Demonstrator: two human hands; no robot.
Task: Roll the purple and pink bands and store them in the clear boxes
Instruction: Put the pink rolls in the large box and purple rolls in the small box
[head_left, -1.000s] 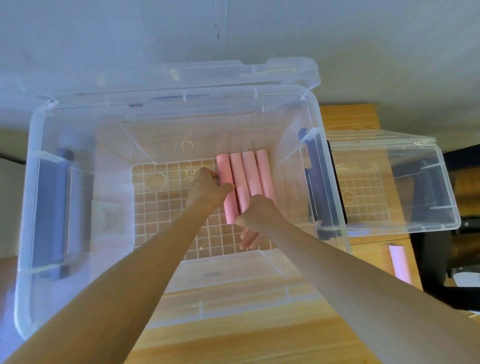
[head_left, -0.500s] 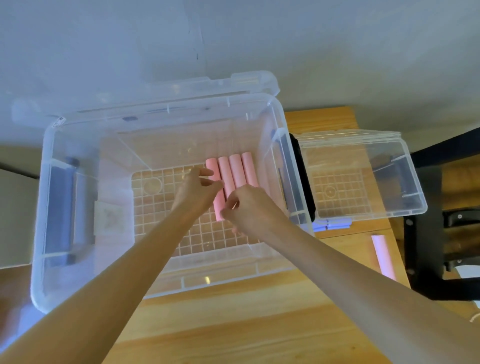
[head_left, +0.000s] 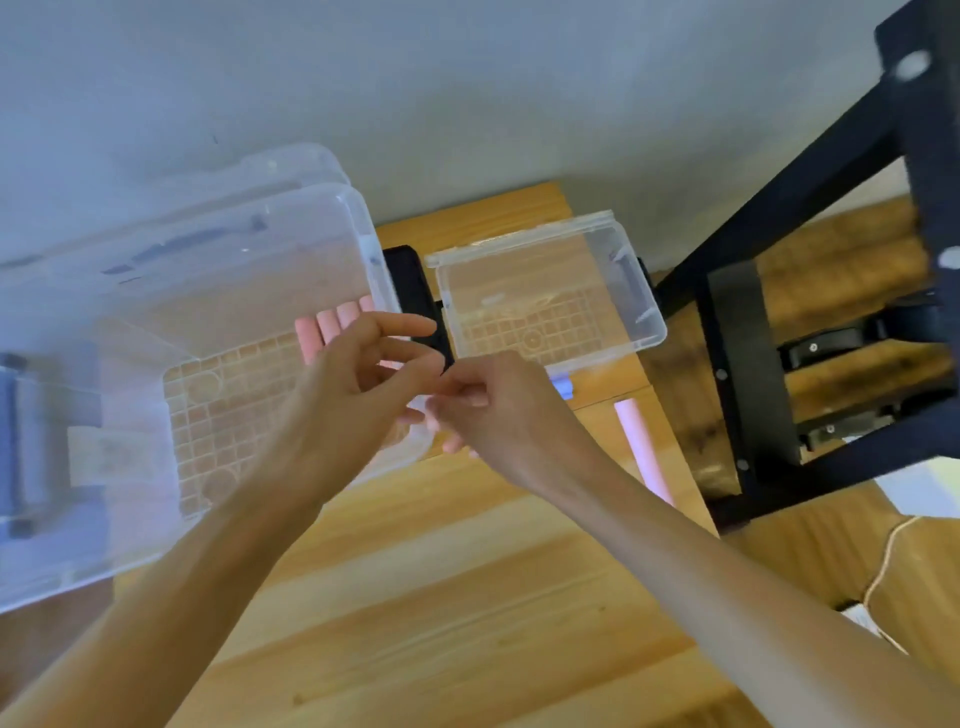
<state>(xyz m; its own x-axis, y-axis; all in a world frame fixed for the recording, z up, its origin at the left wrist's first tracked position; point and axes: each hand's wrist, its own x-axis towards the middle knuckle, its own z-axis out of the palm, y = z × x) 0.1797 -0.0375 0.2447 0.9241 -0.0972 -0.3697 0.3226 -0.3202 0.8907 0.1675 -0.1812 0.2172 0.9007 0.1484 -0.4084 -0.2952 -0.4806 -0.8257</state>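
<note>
A large clear box (head_left: 93, 322) is sitting open at 9 o'clock on the wooden tabletop (head_left: 441, 597), with 4 rolled pink bands (head_left: 332, 325) lying side by side against its right wall, their near ends hidden behind the hands. The left hand (head_left: 353, 400) is hovering above the box's near right corner, its fingers loosely spread and curled around nothing. Just beside it at centre frame, the right hand (head_left: 498, 415) is hanging with fingers curled inward; whether it is pinching anything cannot be told, and the two hands' fingertips are nearly meeting. At 1 o'clock a smaller clear box (head_left: 644, 306) is standing open with no rolls visible inside. Another rolled pink band (head_left: 641, 447) is lying on the tabletop at 3 o'clock, just beside the right forearm. A black frame (head_left: 748, 364) is standing beyond the tabletop's right edge.
</note>
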